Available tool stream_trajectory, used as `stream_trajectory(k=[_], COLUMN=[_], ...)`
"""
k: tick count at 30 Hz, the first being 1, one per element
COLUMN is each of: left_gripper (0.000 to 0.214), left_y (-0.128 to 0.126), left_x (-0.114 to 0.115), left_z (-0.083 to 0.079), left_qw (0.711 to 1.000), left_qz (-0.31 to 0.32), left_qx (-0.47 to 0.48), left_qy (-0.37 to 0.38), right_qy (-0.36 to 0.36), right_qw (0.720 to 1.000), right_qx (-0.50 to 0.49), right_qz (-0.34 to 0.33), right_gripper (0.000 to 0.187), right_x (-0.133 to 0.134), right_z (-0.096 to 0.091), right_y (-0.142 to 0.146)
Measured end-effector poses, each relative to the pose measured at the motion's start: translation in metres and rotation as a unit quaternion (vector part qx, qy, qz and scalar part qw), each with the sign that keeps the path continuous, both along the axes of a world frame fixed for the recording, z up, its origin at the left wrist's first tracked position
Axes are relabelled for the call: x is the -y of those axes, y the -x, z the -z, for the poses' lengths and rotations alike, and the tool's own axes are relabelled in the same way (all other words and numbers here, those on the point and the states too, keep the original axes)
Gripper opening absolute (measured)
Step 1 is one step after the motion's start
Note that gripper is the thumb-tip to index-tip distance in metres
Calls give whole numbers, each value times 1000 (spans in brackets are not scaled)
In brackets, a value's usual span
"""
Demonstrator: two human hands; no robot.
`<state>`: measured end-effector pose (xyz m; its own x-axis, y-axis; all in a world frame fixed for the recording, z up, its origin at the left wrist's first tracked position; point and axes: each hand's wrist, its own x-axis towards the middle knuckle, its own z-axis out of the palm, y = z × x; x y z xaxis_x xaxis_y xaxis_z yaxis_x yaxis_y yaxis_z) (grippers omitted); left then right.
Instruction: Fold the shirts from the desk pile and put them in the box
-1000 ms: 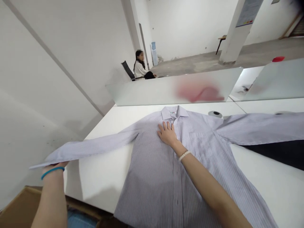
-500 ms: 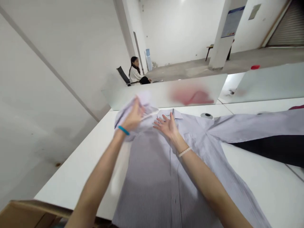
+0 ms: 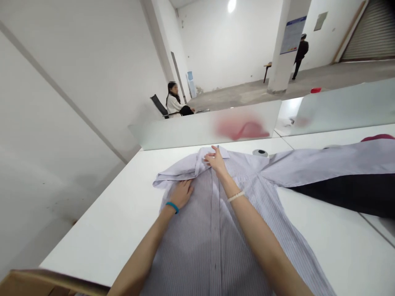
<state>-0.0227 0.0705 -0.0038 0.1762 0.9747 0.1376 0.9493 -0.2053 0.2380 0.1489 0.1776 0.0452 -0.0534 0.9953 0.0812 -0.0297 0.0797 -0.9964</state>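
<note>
A pale lilac striped shirt [image 3: 212, 230] lies face up on a white table [image 3: 101, 230]. Its left sleeve [image 3: 175, 168] is folded in across the shoulder toward the collar. My left hand [image 3: 182, 192], with a blue wristband, rests flat on the shirt just under that folded sleeve, fingers stretched out. My right hand [image 3: 215, 161], with a white bead bracelet, is at the collar and pinches the end of the folded sleeve there. The right sleeve [image 3: 327, 162] lies stretched out to the right over a dark cloth [image 3: 348, 193].
A frosted divider panel [image 3: 197, 129] stands along the table's far edge. A round cable port [image 3: 260, 153] sits by the shirt's shoulder. A cardboard box edge [image 3: 46, 281] is at the bottom left. A person sits on a chair beyond the divider; another person stands far off by a pillar.
My left hand carried the left sleeve from the table's left edge up and over to the collar, then dropped flat onto the shirt. My right hand moved from the chest to the collar.
</note>
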Motion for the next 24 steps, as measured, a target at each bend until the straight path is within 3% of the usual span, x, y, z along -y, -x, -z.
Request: stream_trajectory(k=[3,6,11,15,18,21,24], left_gripper=[45,45,34,35,46,32,25], left_y=[12,12,0,-19,-34,-47,-55], left_x=[2,9,11,-20,-53,-71,-70], left_z=[10,16,0,-19,-21,-16,-11], left_qw=[999,998,995,986,980,982,986], left_qz=[-33,-47,-77,-150,-194,-187,-161], left_qx=[-21,-29,-25,-24,-21,-8,12], left_qy=[-8,-20,-50,-66,-28,-2,-30], right_qy=[-9,-14,-48,-53,-52,-44,-21], right_qw=[987,978,962,959,963,969,979], right_qx=[150,196,265,274,260,237,200], right_qz=[48,61,51,52,52,46,37], right_gripper=[64,63,53,47,40,33,42], right_x=[-15,-20,-14,-15,-18,-21,-24], right_z=[27,48,62,65,64,63,61], right_y=[-7,-11,-5,-6,-9,-11,-14])
